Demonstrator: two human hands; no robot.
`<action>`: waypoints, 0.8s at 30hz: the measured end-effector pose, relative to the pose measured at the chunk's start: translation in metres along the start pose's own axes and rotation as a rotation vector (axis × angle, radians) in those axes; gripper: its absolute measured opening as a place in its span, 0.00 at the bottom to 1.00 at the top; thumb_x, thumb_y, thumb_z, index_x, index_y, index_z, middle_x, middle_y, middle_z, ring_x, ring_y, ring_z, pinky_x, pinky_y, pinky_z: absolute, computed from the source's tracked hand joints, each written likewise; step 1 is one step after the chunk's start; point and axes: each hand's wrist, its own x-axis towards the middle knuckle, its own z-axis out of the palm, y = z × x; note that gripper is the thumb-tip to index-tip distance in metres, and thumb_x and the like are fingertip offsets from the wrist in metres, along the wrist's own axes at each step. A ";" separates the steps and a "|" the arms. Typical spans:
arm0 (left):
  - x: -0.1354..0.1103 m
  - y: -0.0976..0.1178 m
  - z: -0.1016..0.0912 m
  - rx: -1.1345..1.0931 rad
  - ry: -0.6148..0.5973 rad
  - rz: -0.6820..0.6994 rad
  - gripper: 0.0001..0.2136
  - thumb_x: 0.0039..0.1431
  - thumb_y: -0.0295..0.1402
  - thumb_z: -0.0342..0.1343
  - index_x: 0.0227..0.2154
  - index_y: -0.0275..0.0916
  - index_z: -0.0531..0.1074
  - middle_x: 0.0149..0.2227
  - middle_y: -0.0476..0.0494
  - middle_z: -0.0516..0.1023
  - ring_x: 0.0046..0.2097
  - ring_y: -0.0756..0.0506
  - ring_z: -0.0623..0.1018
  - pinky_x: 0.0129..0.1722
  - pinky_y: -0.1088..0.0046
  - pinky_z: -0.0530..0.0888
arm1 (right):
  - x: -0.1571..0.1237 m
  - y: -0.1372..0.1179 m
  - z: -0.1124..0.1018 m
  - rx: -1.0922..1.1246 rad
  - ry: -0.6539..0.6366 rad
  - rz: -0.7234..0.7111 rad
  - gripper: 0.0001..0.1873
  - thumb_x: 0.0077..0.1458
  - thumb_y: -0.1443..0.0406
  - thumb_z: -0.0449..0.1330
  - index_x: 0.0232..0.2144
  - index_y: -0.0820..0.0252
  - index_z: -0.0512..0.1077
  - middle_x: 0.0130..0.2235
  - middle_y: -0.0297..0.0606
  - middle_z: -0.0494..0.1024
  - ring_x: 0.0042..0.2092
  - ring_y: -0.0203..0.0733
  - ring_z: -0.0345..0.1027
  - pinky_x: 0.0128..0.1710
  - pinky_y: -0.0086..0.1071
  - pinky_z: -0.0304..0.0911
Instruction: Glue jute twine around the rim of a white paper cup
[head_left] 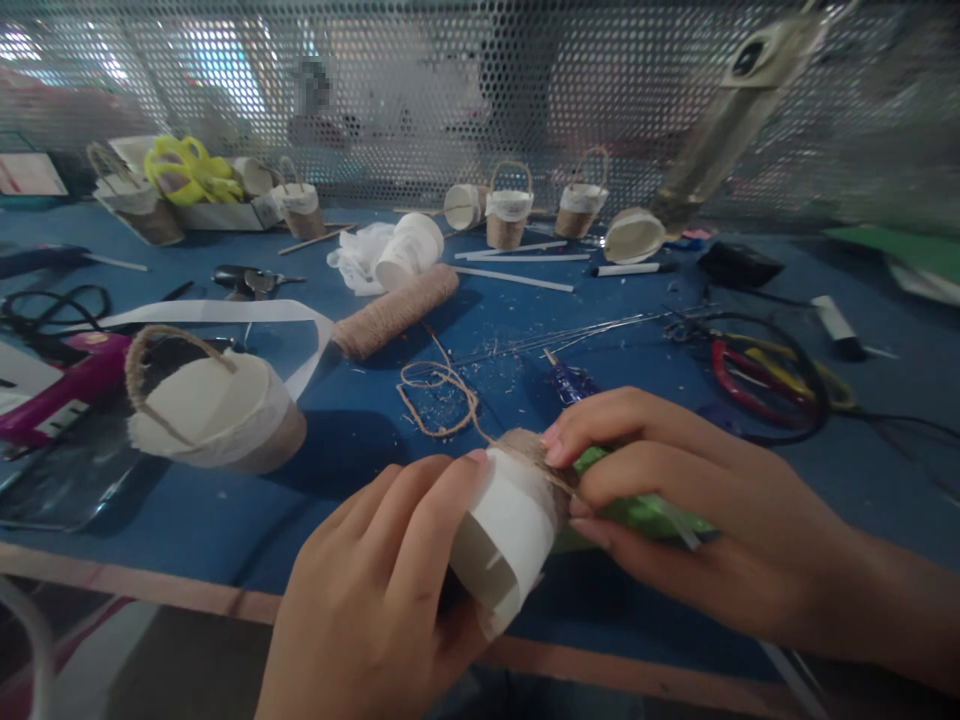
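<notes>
My left hand [390, 570] is closed around the open end of a white paper cup [517, 515], which lies tilted on its side over the table's front edge. Jute twine [525, 447] is wound about the cup's far end. With thumb and fingers pinched together, my right hand [667, 500] presses the twine against that wrapped part. A loose strand [442, 400] runs from the cup in loops toward a roll of jute twine [397, 312]. Something green [652, 512] lies partly hidden beneath my right hand.
A finished-looking small basket [217, 410] stands at left, near a magenta glue gun [67, 390]. Several small baskets [508, 215] line the perforated metal screen [420, 90]. Red-and-yellow-handled pliers [757, 385] and cables lie at right. White ribbon [217, 312] stretches across the left.
</notes>
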 end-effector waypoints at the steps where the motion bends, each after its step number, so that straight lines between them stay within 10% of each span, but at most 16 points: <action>1: 0.000 0.000 0.000 0.001 -0.001 -0.001 0.19 0.73 0.40 0.57 0.60 0.35 0.69 0.51 0.36 0.86 0.46 0.39 0.86 0.46 0.62 0.81 | 0.000 0.000 0.000 0.001 0.000 -0.001 0.08 0.68 0.73 0.62 0.41 0.55 0.72 0.49 0.38 0.78 0.54 0.39 0.78 0.57 0.29 0.74; 24: -0.001 0.001 -0.001 -0.004 -0.007 -0.013 0.20 0.74 0.42 0.56 0.61 0.36 0.69 0.52 0.37 0.86 0.46 0.40 0.85 0.45 0.64 0.80 | -0.002 0.000 -0.001 -0.010 -0.013 0.008 0.08 0.68 0.73 0.62 0.42 0.54 0.73 0.50 0.40 0.79 0.54 0.41 0.78 0.57 0.31 0.75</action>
